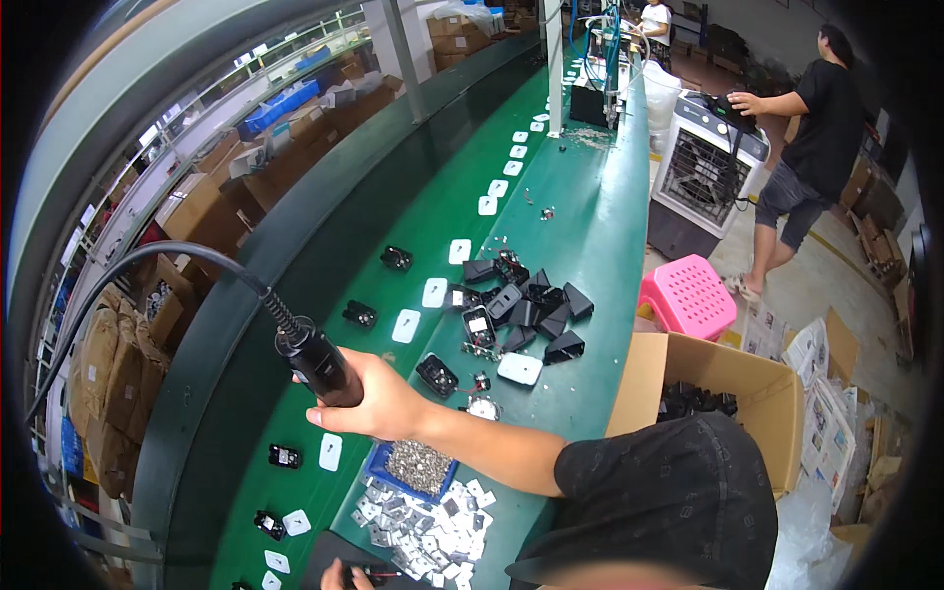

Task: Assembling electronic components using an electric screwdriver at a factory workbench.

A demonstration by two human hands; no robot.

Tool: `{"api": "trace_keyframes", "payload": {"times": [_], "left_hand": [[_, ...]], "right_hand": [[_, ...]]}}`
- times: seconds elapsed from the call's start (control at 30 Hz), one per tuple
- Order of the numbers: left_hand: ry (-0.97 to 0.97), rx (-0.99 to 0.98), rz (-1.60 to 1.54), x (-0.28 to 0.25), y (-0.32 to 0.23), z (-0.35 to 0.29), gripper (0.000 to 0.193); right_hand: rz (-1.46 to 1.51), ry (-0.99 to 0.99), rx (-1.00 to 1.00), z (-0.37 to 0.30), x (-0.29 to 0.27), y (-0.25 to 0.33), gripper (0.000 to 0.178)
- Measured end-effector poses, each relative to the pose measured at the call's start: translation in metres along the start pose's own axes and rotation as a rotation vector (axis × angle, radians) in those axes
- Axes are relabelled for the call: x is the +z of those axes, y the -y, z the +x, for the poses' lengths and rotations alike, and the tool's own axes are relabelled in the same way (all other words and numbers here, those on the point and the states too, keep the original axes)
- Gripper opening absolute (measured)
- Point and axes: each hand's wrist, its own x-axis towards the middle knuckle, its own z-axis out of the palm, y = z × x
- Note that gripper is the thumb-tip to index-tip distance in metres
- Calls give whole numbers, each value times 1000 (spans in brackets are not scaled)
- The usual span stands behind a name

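Observation:
My right hand is closed around a black electric screwdriver, raised over the green work surface, its cable arching away to the left. At the lower edge, my left hand shows only in part, its fingers bent against a small black housing above a dark mat. Below my right forearm sit a blue tray of small metal screws and a pile of small white-and-silver plates. Just beyond the forearm lie an open black housing with parts inside and a white cover.
A green conveyor belt carries white covers and black housings. Several black shells are heaped on the bench. At right stand a cardboard box, a pink stool and an air cooler, which a person touches. Cartons line the left.

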Motion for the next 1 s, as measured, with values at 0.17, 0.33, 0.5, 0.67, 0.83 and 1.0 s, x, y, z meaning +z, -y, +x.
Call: {"api": "trace_keyframes", "payload": {"times": [0.17,0.33,0.5,0.67,0.83,1.0], "left_hand": [[149,-74,303,-16,-2,-36,35],[400,-386,179,-22,47,-36,51],[400,-330,184,-21,54,-35,54],[453,-195,278,-27,50,-35,47],[455,-299,124,-23,79,-40,39],[470,-343,86,-25,78,-40,40]], "right_hand": [[62,-36,8,-10,5,-41,29],[-48,-53,7,-21,11,-61,30],[-108,-51,11,-28,7,-80,31],[-106,-62,43,-29,7,-79,32],[65,-43,85,-28,9,-45,41],[64,-33,105,-24,7,-39,41]]}}
